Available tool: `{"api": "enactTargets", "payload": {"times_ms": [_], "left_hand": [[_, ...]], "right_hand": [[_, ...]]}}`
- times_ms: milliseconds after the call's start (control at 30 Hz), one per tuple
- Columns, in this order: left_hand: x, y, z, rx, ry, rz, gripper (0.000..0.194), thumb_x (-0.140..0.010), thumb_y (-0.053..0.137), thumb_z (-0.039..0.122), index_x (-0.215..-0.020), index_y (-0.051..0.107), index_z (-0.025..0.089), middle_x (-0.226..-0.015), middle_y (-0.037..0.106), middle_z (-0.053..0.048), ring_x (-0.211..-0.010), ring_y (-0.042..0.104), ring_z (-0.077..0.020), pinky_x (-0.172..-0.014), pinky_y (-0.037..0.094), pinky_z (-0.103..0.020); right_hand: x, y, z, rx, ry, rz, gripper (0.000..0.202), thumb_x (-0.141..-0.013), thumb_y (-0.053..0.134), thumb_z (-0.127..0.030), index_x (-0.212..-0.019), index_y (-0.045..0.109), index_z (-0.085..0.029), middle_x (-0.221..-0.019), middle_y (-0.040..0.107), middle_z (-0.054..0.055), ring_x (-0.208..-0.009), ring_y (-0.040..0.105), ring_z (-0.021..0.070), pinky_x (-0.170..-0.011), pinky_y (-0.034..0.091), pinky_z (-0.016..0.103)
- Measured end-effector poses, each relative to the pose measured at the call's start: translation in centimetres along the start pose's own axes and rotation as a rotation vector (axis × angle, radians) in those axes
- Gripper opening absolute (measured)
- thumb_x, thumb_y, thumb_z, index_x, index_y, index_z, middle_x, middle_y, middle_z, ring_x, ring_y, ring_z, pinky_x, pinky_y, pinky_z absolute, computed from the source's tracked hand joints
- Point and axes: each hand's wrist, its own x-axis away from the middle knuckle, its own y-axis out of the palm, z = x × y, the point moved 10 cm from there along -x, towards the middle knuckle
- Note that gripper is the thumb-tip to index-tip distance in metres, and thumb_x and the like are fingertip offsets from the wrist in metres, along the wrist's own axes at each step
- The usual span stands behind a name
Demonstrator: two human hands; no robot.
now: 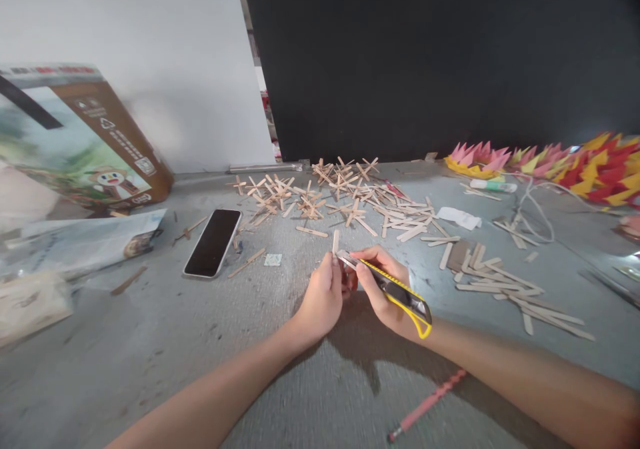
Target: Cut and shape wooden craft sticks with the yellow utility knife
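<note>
My left hand (321,293) is closed on a flat wooden craft stick (335,241), which points up and away from me between thumb and fingers. In my right hand (383,282) is a yellow and black utility knife (400,293), its handle slanting down to the right. The knife's tip end lies right beside the stick, close to my left thumb; whether the blade touches the wood I cannot tell. Both hands are close together over the grey tabletop (280,382). My fingers hide the stick's lower end.
Crossed craft sticks (310,202) are heaped at the back, with loose sticks (520,289) on the right. A phone (213,243) lies to the left, near a printed paper bag (115,149). A pink pencil (427,405) lies in front. Folded-paper pieces (595,172) stand back right.
</note>
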Motion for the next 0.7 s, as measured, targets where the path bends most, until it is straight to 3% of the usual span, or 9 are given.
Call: {"api": "enactTargets", "payload": {"times_ms": [267,433,567,700], "left_hand": [[-0.3,0.7,0.0,0.164,0.005,-0.058,0.044,-0.102,0.044,0.062,-0.084,0.042,0.021,-0.068,0.049,0.005,-0.052,0.037,-0.0073,-0.046,0.03,-0.018],[-0.5,0.7,-0.3,0.232,-0.034,-0.078,0.046,-0.098,0.05,0.064,-0.082,0.041,0.022,-0.062,0.038,0.009,-0.048,0.028,-0.0056,-0.045,0.025,-0.017],[-0.7,0.7,-0.1,0.232,-0.045,-0.094,0.043,-0.099,0.05,0.06,-0.081,0.039,0.022,-0.059,0.026,0.011,-0.047,0.022,-0.0054,-0.043,0.022,-0.018],[-0.6,0.9,0.2,0.209,-0.044,-0.128,0.038,-0.101,0.048,0.053,-0.081,0.04,0.022,-0.059,0.024,0.011,-0.046,0.024,-0.0057,-0.043,0.021,-0.018]], "right_hand": [[-0.5,-0.3,0.5,-0.087,0.049,-0.011,0.016,-0.1,0.061,-0.037,-0.104,0.064,-0.022,-0.076,0.068,0.001,-0.065,0.067,0.0159,-0.062,0.056,0.029],[-1.0,-0.3,0.2,-0.115,0.032,-0.037,0.016,-0.101,0.06,-0.038,-0.102,0.064,-0.022,-0.076,0.069,0.0,-0.063,0.067,0.0153,-0.06,0.057,0.028],[-1.4,-0.3,0.3,-0.097,0.041,-0.085,0.018,-0.1,0.061,-0.041,-0.101,0.063,-0.022,-0.076,0.068,0.001,-0.065,0.067,0.0163,-0.06,0.056,0.029],[-1.7,-0.4,0.8,-0.128,0.068,-0.137,0.019,-0.101,0.06,-0.04,-0.102,0.063,-0.022,-0.075,0.068,0.0,-0.066,0.067,0.016,-0.065,0.055,0.03]]}}
